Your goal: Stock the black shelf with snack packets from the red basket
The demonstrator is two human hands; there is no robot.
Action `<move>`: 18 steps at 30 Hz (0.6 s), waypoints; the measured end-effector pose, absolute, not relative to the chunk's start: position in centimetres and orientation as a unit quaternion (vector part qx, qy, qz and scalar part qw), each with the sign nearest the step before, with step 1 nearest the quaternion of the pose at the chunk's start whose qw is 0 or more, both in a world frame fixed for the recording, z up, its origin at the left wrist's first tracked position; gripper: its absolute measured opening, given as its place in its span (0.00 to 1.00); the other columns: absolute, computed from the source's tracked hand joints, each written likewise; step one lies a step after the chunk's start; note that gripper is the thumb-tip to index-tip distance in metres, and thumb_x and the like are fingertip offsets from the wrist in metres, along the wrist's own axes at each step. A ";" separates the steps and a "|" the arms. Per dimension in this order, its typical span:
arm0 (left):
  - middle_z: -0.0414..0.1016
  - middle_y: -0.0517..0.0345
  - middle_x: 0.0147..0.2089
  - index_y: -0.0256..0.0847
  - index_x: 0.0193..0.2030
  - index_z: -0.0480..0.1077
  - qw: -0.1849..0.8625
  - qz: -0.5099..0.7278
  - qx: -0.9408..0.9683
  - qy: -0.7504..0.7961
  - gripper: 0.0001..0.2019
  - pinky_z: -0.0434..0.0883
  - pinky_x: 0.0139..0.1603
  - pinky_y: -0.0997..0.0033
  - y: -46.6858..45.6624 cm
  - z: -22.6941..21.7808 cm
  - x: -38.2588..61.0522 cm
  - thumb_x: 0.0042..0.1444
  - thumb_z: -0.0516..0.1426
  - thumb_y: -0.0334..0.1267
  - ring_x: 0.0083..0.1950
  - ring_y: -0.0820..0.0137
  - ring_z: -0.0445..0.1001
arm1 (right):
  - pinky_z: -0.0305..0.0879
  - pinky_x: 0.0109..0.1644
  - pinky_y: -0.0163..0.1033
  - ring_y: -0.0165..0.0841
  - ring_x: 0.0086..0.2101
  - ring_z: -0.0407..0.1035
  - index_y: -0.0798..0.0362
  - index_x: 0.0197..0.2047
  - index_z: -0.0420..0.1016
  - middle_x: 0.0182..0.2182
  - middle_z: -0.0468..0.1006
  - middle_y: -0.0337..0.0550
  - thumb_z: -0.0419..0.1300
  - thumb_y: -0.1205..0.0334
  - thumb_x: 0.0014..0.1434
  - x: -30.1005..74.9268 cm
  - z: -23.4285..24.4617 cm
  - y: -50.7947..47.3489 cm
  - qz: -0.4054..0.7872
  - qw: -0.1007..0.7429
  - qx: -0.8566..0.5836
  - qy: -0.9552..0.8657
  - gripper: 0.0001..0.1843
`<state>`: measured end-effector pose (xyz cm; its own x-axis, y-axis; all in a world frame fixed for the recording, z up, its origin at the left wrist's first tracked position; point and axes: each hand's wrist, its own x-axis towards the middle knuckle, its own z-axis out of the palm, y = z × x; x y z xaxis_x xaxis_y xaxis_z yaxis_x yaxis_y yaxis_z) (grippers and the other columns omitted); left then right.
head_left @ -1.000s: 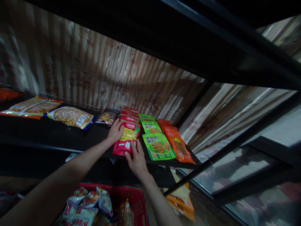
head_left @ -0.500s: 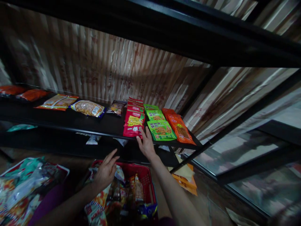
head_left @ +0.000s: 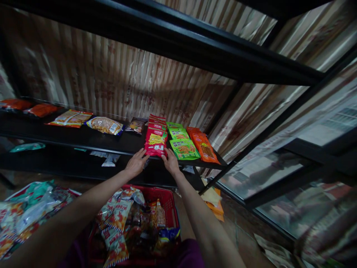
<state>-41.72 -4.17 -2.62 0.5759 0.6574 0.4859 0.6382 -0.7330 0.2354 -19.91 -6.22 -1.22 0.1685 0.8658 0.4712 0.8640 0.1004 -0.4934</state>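
A row of overlapping red snack packets [head_left: 156, 138] lies on the black shelf [head_left: 122, 143], the front one nearest the shelf's edge. My left hand [head_left: 136, 162] pinches the front packet's lower left corner. At its lower right corner, my right hand [head_left: 170, 162] has thumb and fingers closed on the same packet. Green snack packets [head_left: 184, 148] overlap in a row just right of the red ones. Beyond them lie orange packets [head_left: 205, 149]. A small dark packet [head_left: 136, 125] is left of the red row.
Below stands a red basket [head_left: 173, 208] full of snack bags. Another loaded basket [head_left: 21, 191] is at the lower left. Further left on the shelf lie a nut packet [head_left: 104, 125] and a yellow-orange packet [head_left: 71, 118]. A black post [head_left: 237, 163] rises at the right.
My left hand has moved up from above the basket to the front red packet's left corner. My right hand has settled on its right corner. The view has shifted slightly.
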 end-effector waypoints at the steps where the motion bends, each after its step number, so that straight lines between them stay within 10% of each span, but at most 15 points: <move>1: 0.63 0.43 0.63 0.37 0.56 0.68 0.011 0.285 0.887 0.364 0.20 0.60 0.63 0.54 -4.1 -2.8 -41.7 0.57 0.49 0.27 0.67 0.59 0.55 | 0.58 0.61 0.47 0.39 0.60 0.57 0.55 0.58 0.66 0.58 0.67 0.54 0.54 0.61 0.58 -20.0 -1.2 -6.1 0.001 0.363 -0.677 -0.640 0.24; 18: 0.71 0.43 0.51 0.34 0.49 0.70 0.050 0.363 0.806 0.465 0.15 0.66 0.55 0.61 -0.9 -0.5 -39.4 0.59 0.49 0.36 0.52 0.59 0.68 | 0.61 0.56 0.47 0.46 0.53 0.66 0.65 0.63 0.56 0.54 0.70 0.62 0.52 0.55 0.60 -21.9 1.2 -2.1 0.030 0.354 -0.767 -0.535 0.33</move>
<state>-39.42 -0.86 -0.51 0.3030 0.7861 0.5387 0.7130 -0.5621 0.4192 -21.90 -2.08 1.22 0.4256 0.8419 0.3317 0.7989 -0.1775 -0.5746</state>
